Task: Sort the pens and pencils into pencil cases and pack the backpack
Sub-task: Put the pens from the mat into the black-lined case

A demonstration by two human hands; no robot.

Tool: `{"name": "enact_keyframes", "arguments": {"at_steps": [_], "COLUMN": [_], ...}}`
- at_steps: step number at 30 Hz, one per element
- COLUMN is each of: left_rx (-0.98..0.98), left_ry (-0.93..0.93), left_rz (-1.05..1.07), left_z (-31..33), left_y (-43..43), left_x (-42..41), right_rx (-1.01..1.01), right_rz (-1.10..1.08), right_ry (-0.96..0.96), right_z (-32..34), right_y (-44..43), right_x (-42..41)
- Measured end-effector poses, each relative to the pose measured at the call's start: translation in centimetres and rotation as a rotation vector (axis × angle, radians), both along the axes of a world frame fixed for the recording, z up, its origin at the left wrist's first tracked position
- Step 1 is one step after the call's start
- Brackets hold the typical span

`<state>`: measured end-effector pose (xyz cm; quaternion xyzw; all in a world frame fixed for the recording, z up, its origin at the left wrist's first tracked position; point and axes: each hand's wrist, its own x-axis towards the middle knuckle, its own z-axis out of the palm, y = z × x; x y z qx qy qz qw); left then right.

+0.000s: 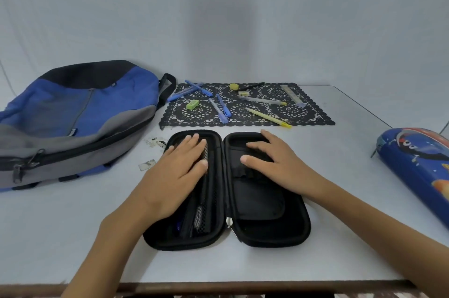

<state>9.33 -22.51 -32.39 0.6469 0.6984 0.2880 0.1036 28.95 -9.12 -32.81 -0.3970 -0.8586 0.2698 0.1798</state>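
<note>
Your table (243,266) had bare room near its front edge. Your left hand (178,173) and right hand (272,161) lay flat, fingers spread and grasping nothing, on the open black pencil case (264,220).

Honestly there's decent room here. The black pencil case (227,190) lies open flat mid-worktop (340,237), with both palms resting on its halves. Bare worktop runs all along the near edge and on the right, up to the blue pencil case (418,171) at the right edge. The left is blocked by the backpack (73,122) lying on its side. Behind the case, only a narrow strip before the black lace mat (245,105), cluttered with pens and erasers.
</note>
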Motion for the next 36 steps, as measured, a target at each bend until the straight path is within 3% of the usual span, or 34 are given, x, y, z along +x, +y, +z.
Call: {"name": "enact_keyframes", "arguments": {"at_steps": [3,6,9,12,15,20,27,33,36], "left_rx": [0.190,0.277,0.112,-0.202,-0.233,-0.188,-0.186,-0.167,-0.158], "left_ry": [-0.203,-0.227,-0.075,0.277,0.401,0.396,0.391,0.365,0.355], "left_rz": [0.066,0.206,0.256,0.204,0.187,0.171,0.163,0.171,0.174], "left_z": [0.7,0.7,-0.9,-2.4,-2.4,-2.6,-2.6,-2.7,-2.7], "left_y": [0.6,1.8,1.9,2.0,2.2,2.2,2.3,2.3,2.3], "left_x": [-2.1,-5.4,-8.0,-8.5,-8.3,-8.5,-8.6,-8.6,-8.6], "right_rx": [0.061,0.048,0.106,0.215,0.307,0.428,0.236,0.102,0.052], "right_rz": [0.000,0.021,0.003,-0.021,-0.048,-0.105,-0.123,-0.198,-0.193], "right_ry": [0.044,0.148,0.146,0.039,-0.122,-0.337,-0.372,-0.122,-0.119], "right_z": [1.4,3.2,4.1,4.3,3.9,2.8,4.5,6.3,6.1], "right_y": [0.8,1.9,3.9,6.4,8.4,10.6,13.2,16.1,16.8], "right_x": [-1.0,-3.1,-6.4,-9.9,-13.2,-16.7,-17.0,-16.1,-16.1]}}
